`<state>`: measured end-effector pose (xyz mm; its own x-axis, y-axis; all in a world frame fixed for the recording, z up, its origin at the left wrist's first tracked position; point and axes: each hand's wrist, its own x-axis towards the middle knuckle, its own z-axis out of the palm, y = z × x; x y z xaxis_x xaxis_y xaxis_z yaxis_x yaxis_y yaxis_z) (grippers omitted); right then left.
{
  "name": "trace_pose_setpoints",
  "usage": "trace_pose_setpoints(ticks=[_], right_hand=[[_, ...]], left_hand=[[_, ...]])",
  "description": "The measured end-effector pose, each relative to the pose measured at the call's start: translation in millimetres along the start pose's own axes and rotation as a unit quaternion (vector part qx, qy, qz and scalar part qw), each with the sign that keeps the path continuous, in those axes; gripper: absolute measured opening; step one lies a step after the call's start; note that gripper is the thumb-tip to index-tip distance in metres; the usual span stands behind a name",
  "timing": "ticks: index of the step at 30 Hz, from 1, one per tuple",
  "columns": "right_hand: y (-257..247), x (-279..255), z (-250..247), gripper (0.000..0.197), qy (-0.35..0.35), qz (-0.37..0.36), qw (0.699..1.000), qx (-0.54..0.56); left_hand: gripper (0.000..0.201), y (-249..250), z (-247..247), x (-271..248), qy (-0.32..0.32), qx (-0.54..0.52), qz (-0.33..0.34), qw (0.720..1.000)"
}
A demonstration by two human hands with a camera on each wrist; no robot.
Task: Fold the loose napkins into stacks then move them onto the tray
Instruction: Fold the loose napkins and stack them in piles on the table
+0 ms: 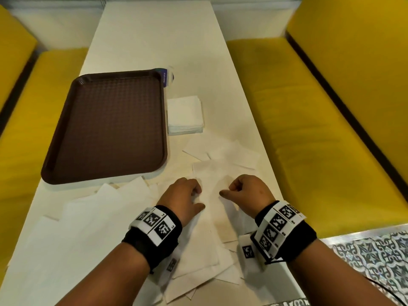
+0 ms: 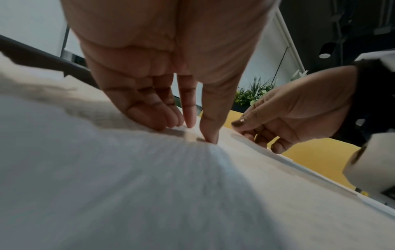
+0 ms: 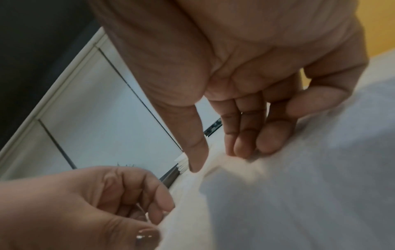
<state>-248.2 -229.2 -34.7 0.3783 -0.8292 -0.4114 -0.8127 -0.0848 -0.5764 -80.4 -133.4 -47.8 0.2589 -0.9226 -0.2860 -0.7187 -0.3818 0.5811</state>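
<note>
Loose white napkins [image 1: 88, 228] lie scattered over the near end of the white table [image 1: 154, 40]. My left hand [image 1: 199, 196] and right hand [image 1: 227, 189] hover side by side over one napkin [image 1: 212, 173], fingers curled down onto it. In the left wrist view the left hand [image 2: 190, 133] pinches a small ridge of that napkin [image 2: 149, 186] between thumb and fingertips. The right hand [image 3: 220, 160] likewise pinches a raised fold of the napkin [image 3: 278, 194]. A brown tray [image 1: 66, 133] with nothing in it sits far left, with a folded napkin stack [image 1: 185, 114] beside its right edge.
Yellow bench seats [image 1: 309, 129] run along both sides of the table. A small blue and white packet [image 1: 168, 77] lies behind the tray's far right corner. Patterned floor [image 1: 375, 261] shows at the lower right. The table's far half is bare.
</note>
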Motion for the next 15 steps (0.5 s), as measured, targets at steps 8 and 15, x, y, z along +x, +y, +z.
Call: trace_pose_setpoints(ticks=[8, 15], right_hand=[[-14, -14, 5, 0.049, 0.028, 0.034, 0.99, 0.136], [-14, -23, -5, 0.019, 0.043, -0.021, 0.994, 0.096]], left_hand=[[0.033, -4, 4, -2, 0.017, -0.021, 0.009, 1.0], [0.026, -4, 2, -4, 0.028, -0.02, 0.019, 0.999]])
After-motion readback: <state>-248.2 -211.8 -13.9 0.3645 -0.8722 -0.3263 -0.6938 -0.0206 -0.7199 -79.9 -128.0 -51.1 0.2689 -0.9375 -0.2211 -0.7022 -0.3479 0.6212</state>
